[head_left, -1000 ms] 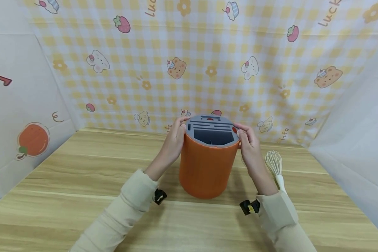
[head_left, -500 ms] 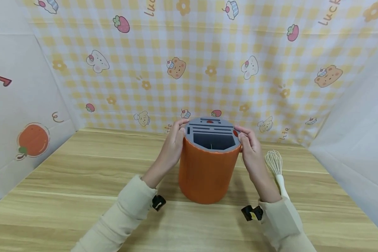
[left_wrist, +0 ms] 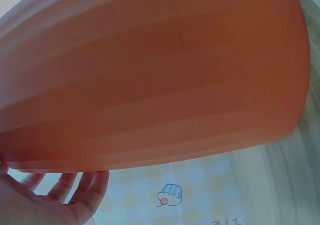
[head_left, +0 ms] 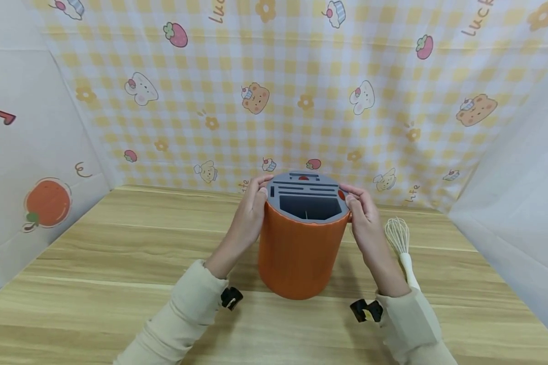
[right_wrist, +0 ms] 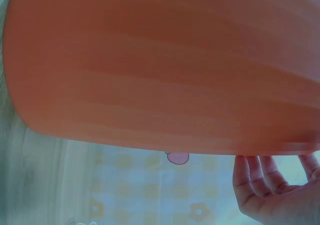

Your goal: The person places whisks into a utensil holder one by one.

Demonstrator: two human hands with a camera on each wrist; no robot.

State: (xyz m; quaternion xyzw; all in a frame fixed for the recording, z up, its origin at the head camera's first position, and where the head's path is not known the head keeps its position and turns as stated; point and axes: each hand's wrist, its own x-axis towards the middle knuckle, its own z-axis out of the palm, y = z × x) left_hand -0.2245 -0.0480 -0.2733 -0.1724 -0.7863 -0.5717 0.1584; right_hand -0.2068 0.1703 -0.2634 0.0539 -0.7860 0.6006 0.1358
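An orange, round knife holder point(head_left: 299, 258) with a grey slotted top point(head_left: 283, 183) stands mid-table in the head view. Its top has narrow slits, a wide dark opening and red spots. My left hand point(head_left: 251, 210) grips the upper left side, the thumb near the rim and the fingers reaching round behind. On the opposite side, my right hand point(head_left: 365, 218) grips the rim the same way, its thumb by a red spot. Both wrist views are mostly filled by the orange wall, with the left fingers point(left_wrist: 92, 195) and right fingers point(right_wrist: 244, 177) against it.
A white-handled whisk point(head_left: 404, 248) lies on the wooden table point(head_left: 118, 263), right of the right hand. Behind the table hangs a yellow checked cloth point(head_left: 283, 66) with cartoon prints. White cloth covers both sides.
The knife holder has come slightly toward me with both hands, and more of its top opening shows. Both hands keep their grip; the whisk has stayed put.
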